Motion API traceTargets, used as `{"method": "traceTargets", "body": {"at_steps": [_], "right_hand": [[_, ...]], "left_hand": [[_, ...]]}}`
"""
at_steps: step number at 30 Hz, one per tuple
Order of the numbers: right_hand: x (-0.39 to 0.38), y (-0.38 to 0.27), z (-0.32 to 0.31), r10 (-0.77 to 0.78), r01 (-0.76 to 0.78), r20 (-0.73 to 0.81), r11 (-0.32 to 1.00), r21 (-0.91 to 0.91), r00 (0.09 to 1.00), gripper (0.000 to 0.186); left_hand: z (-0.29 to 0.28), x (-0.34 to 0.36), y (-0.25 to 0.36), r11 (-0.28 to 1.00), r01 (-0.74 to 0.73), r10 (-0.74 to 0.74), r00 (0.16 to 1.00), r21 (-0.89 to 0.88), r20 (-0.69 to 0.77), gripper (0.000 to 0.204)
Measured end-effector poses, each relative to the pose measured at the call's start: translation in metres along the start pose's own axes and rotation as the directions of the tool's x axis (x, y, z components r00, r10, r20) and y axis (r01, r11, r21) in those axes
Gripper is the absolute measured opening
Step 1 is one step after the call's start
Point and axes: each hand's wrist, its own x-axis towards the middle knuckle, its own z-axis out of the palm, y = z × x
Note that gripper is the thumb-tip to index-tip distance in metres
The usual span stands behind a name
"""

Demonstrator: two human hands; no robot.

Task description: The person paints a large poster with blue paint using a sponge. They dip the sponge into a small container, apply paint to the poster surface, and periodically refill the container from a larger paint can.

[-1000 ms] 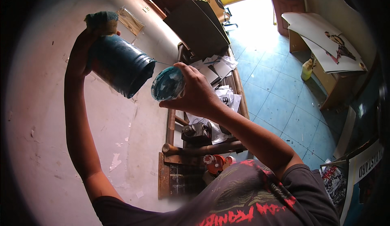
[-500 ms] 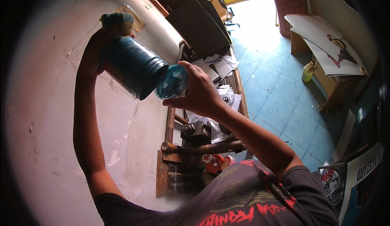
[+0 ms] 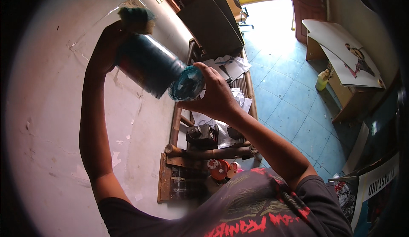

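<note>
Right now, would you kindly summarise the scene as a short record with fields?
Left hand: grips a dark-blue cylindrical container, tilted
At left hand: blue-and-tan block sponge
Right hand: holds a round, teal-smeared clear cup or lid
Between them: cup or lid at container's mouth; contact unclear
Nearby: white papers on a brown pole-framed rack
Floor: blue square tiles

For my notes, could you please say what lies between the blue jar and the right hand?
The head view shows a teal lid or cup between the blue jar and right hand.
</note>
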Motion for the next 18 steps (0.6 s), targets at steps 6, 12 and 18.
{"method": "traceTargets", "body": {"at_steps": [6, 12, 18], "right_hand": [[0.002, 0.000, 0.007, -0.016, 0.016, 0.002, 1.000, 0.009, 1.000, 0.098], [0.000, 0.006, 0.007, -0.017, 0.017, -0.007, 1.000, 0.000, 1.000, 0.096], [0.000, 0.007, 0.006, -0.029, 0.028, -0.035, 0.999, -0.016, 0.999, 0.095]], "left_hand": [[-0.007, 0.001, -0.013, 0.990, -0.085, 0.082, 0.996, 0.111, 0.031, 0.050], [0.007, 0.002, -0.015, 0.978, -0.074, 0.078, 0.997, 0.196, -0.011, 0.044], [0.003, 0.002, -0.018, 0.997, 0.042, -0.036, 0.996, 0.065, -0.087, 0.051]]}}
